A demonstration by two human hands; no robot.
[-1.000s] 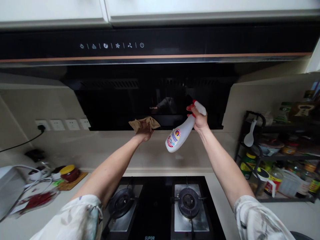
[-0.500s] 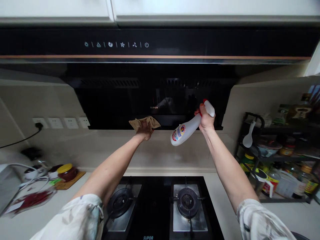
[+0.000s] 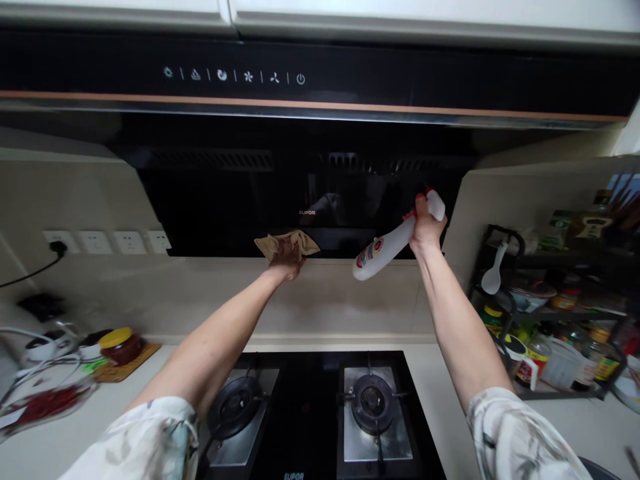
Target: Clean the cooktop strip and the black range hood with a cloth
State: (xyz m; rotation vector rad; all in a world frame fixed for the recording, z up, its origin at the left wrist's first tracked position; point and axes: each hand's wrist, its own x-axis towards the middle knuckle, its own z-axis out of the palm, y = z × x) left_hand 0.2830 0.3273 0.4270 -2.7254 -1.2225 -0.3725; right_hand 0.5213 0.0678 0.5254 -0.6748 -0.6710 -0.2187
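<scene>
Two hands busy: left hand (image 3: 286,261) pressed soft cloth (image 3: 287,241) at frame centre; right hand (image 3: 427,227) clamped light, rigid spray bottle (image 3: 387,247) by neck.

Cloth (image 3: 287,243) left of spray bottle (image 3: 383,251), both against hood (image 3: 225,193) above stove (image 3: 320,413).

SUPOR, small pale lettering, on black glass panel of range hood (image 3: 225,200). SUPOR again on front edge of gas hob (image 3: 300,427), partly cut off. Six white touch icons, last a power symbol, on hood's upper strip. Spray bottle (image 3: 383,250) label print illegible.
</scene>
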